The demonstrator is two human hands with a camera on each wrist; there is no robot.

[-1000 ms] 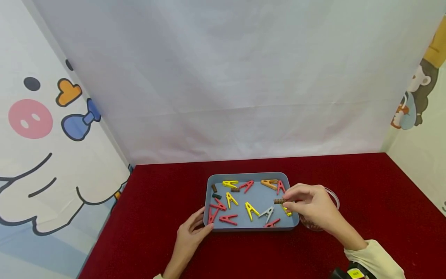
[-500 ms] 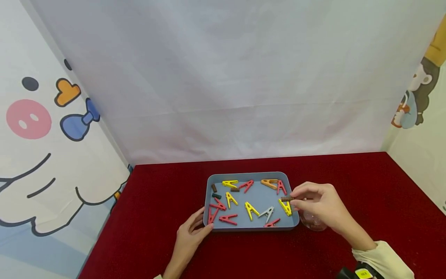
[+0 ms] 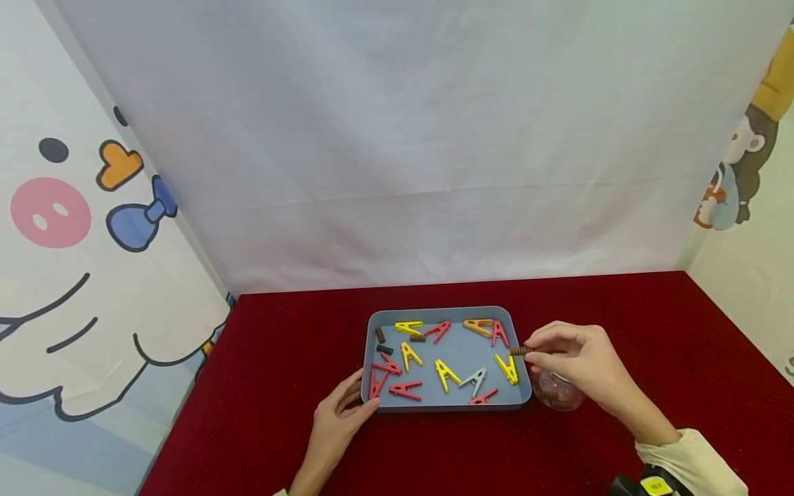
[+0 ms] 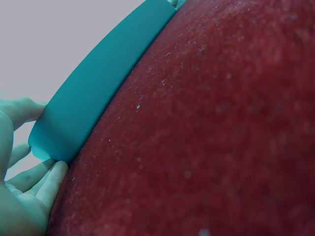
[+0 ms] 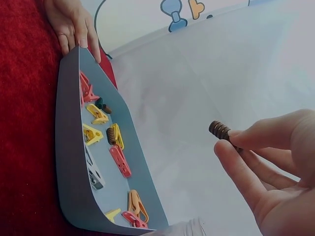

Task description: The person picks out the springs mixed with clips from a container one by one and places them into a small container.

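My right hand point(image 3: 577, 362) pinches a small brown coil spring point(image 5: 218, 129) between thumb and fingertips, above the right rim of a blue-grey tray point(image 3: 462, 346). Just below that hand is a clear round jar point(image 3: 558, 398) with several brown springs inside, its top partly hidden. My left hand point(image 3: 335, 417) grips the tray's near left corner, thumb at the front edge and fingers along the side. Inside the tray lie several red and yellow clips, a grey clip point(image 3: 474, 378) and an orange clip point(image 3: 478, 327). Two brown springs and a dark green spring point(image 3: 384, 349) lie there too.
A dark red cloth point(image 3: 298, 344) covers the table under the tray and jar. Behind it hangs a white curtain point(image 3: 434, 138). Panels with cartoon drawings stand at the left and right sides.
My right hand has drawn back to the right with the spring, from over the tray to its right rim. A yellow clip at the tray's right has come into full view. My left hand stays put.
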